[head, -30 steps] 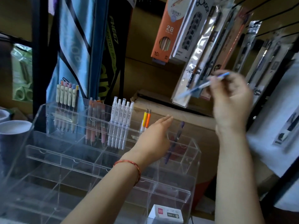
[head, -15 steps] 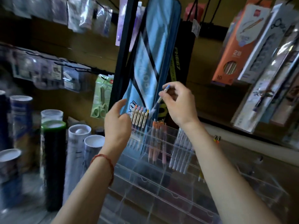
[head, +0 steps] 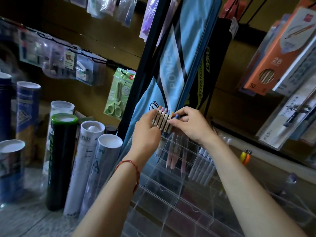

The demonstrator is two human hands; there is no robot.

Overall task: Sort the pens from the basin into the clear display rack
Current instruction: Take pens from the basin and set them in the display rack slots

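Note:
The clear display rack (head: pixel 171 190) fills the lower middle of the head view. In its top left compartment stands a row of cream pens (head: pixel 162 121) with coloured caps. My left hand (head: pixel 147 134) grips the left end of that row. At the row's right end, my right hand (head: pixel 191 127) pinches a blue-capped pen (head: pixel 176 116) standing among the others. Lower compartments hold pink pens (head: pixel 172 158), white pens (head: pixel 203 166) and two orange and yellow pens (head: pixel 245 157). The basin is out of view.
Upright cardboard tubes (head: pixel 90 161) stand on the floor to the left. A blue racket bag (head: pixel 179 65) hangs right behind the rack, with a green scissors pack (head: pixel 119 94) beside it. Pencil boxes (head: pixel 271 53) and packaged pens hang at the right.
My right hand carried the blue pen from the right over to the top left compartment and lowered it into the row. My left hand rose from the rack's middle to the row's left end.

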